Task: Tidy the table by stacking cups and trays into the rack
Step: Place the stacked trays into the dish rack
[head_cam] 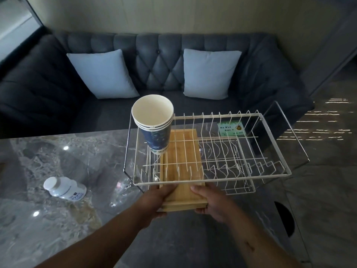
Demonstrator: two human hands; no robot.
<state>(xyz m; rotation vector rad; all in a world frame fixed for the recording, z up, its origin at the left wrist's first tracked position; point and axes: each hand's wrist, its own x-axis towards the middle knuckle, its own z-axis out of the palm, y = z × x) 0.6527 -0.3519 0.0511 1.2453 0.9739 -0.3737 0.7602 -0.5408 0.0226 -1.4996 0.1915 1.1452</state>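
Observation:
A white wire rack (278,173) stands on the marble table (58,157). A stack of nested paper cups (154,128), dark blue outside and white inside, stands in the rack's left end, tilted toward me. A wooden tray (181,151) lies flat under the rack's upper wires, its near end sticking out over the front rim. My left hand (160,198) grips the tray's near left corner. My right hand (208,202) grips the near right corner.
A white plastic bottle (64,187) lies on its side on the table at the left. A green card (230,128) shows behind the rack. A dark tufted sofa (160,60) with two pale cushions stands beyond the table.

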